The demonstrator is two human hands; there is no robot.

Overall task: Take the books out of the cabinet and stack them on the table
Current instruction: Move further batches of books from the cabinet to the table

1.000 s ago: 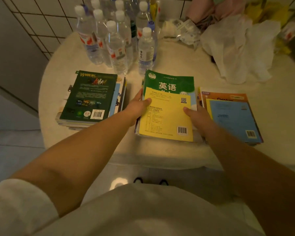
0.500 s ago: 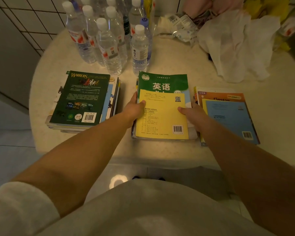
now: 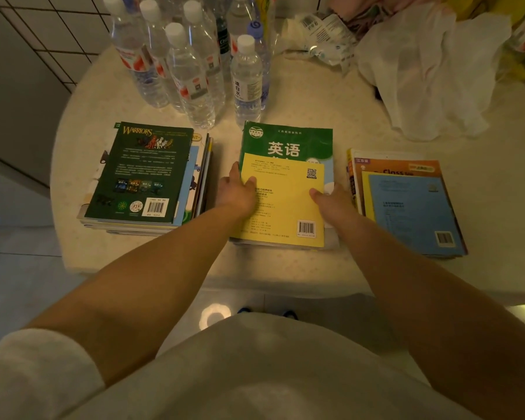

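Three stacks of books lie on the round pale table (image 3: 300, 95). On the middle stack a yellow book (image 3: 285, 201) rests over a larger green textbook (image 3: 288, 140). My left hand (image 3: 237, 192) grips the yellow book's left edge, thumb on the cover. At its right edge my right hand (image 3: 331, 201) holds it the same way. The left stack is topped by a dark green Warriors book (image 3: 140, 174). To the right, a blue book (image 3: 412, 210) lies over an orange one (image 3: 400, 165).
Several clear water bottles (image 3: 191, 65) stand at the back left of the table. A crumpled white plastic bag (image 3: 431, 74) and wrapped packets (image 3: 322, 34) lie at the back right. A tiled wall (image 3: 43, 31) is to the left, pale floor below.
Both hands have stayed on the yellow book's sides. The book now lies flatter and squarer on the middle stack. My head has shifted, so the table sits slightly lower in view.
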